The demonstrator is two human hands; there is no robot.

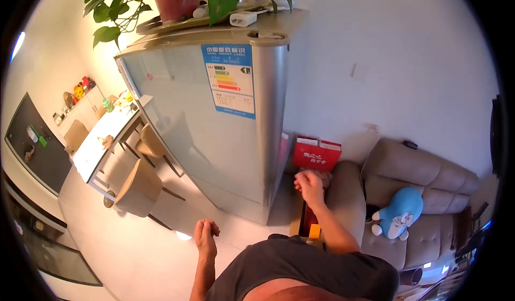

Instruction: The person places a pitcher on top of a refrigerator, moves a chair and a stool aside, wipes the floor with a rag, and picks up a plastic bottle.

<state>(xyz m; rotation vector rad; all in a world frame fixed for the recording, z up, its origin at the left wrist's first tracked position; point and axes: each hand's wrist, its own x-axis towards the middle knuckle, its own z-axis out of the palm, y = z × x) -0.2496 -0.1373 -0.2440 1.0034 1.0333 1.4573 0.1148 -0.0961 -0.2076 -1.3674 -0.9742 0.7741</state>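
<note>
Fridge (228,151) stands upright ahead of the person, its door looking closed, with a blue energy label (230,81) on the front and a potted plant (174,0) and a white plug (243,19) on top. Moving well here would seem to mean keeping both elbows bent and the hands low: the fridge's side, the sofa (346,199) and the red box (317,155) leave the right side little spare room, and a knock to the fridge could shake what sits on it.

The left hand (205,234) is raised over the pale floor (155,263), its forearm rising almost straight from the lower edge of view. Its fingers are curled in towards the palm, with nothing seen in them. The right forearm slants up and inward from the dark shirt (300,266), bringing the right hand (310,187) just below the red box in view, over a pinkish cloth (325,176). Those fingers are folded too, the thumb close against them; no held thing shows, and whether they touch the cloth cannot be told.
</note>
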